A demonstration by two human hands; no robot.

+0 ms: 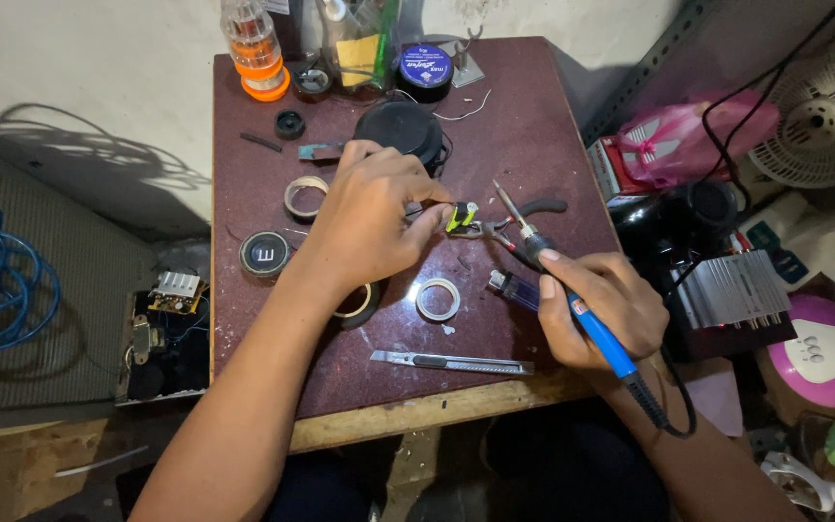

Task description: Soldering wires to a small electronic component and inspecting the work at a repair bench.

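Bench, dark red top [273, 348], listed front to back. Near edge: utility knife [451, 363], grey, lying flat. Right hand [601, 309]: closed round a blue-handled soldering iron [572, 309], tip angled up-left toward the small part. Just left of it: blue lighter [514, 288]; white tape ring [438, 299]. Mid-table: left hand [369, 217], fingers pinched on a small yellow-and-black component [461, 217], held just above the top beside black-handled pliers [524, 215]. Left of that hand: round black disc [265, 254]; pale tape ring [305, 196]. Beyond: black round speaker [400, 130]. Far edge: orange-and-clear screwdriver set [258, 53]; black solder reel [424, 70].
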